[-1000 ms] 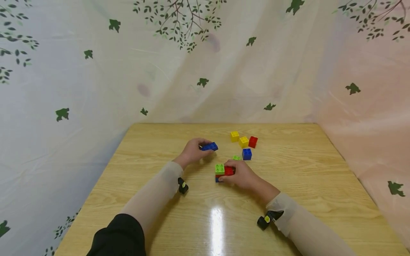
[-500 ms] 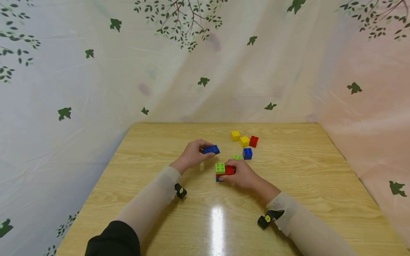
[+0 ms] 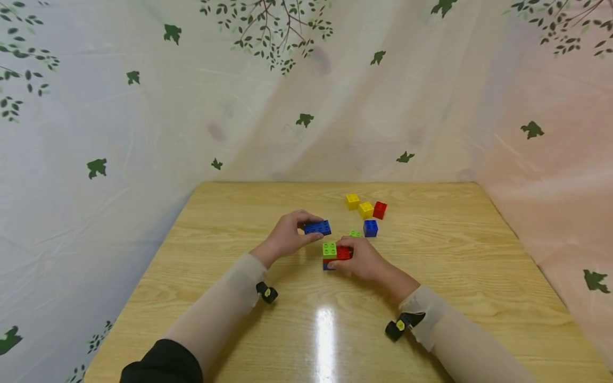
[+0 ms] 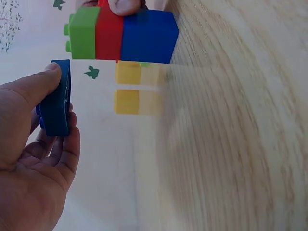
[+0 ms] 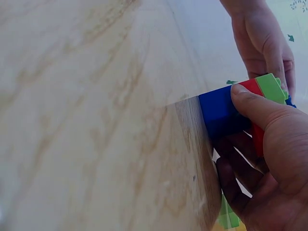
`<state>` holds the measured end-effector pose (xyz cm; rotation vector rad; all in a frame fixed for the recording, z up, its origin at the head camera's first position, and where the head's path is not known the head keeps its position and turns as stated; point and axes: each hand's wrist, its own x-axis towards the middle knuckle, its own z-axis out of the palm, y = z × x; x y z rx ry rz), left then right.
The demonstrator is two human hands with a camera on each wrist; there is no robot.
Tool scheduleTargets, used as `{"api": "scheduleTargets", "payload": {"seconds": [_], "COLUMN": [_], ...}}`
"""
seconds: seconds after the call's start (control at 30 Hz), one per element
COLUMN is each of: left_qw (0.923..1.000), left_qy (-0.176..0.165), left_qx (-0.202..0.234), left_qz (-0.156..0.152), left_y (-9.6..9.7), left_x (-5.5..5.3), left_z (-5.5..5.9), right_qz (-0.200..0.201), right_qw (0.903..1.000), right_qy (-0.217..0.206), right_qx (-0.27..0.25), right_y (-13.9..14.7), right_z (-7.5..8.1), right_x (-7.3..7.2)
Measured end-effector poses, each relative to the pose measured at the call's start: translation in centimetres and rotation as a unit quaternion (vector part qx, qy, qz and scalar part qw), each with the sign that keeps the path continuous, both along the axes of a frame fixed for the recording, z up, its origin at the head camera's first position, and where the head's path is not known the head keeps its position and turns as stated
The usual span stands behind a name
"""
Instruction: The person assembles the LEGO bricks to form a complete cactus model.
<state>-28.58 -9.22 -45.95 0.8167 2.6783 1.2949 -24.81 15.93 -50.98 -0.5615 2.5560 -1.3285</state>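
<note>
Wood-grain table [image 3: 230, 221]. Right hand [image 3: 361, 260]: thumb and fingers gripping green-red-blue stack [image 3: 329, 252] from three o'clock. Left hand [image 3: 286, 234]: pinching long blue brick [image 3: 317, 228], eleven o'clock from stack. Loose red brick [image 3: 380, 210], two o'clock.

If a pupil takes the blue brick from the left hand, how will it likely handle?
The blue brick seems stiff, its edges straight in the grip of the left hand. It is probably light, since a pinch alone holds it above the table. Set down, its flat, boxy shape should resist rolling.
</note>
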Motion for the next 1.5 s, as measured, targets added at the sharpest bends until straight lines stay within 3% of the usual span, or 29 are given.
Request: {"api": "scheduleTargets", "payload": {"seconds": [0.53,1.1,1.5], "left_qw": [0.9991,0.9972,0.9974], "left_qy": [0.009,0.009,0.026], "left_qx": [0.029,0.054,0.037], "left_qz": [-0.031,-0.051,-0.057], "left_y": [0.0,0.4,0.7], "left_x": [2.3,3.1,3.5], "left_z": [0.8,-0.5,-0.8], "right_qz": [0.015,0.011,0.012], "right_qw": [0.9997,0.9997,0.9998], "right_qy": [0.014,0.023,0.017], "right_qx": [-0.016,0.001,-0.006], "right_y": [0.1,0.1,0.1], "right_z": [-0.2,0.0,-0.2], "right_x": [-0.1,0.1,-0.1]}}
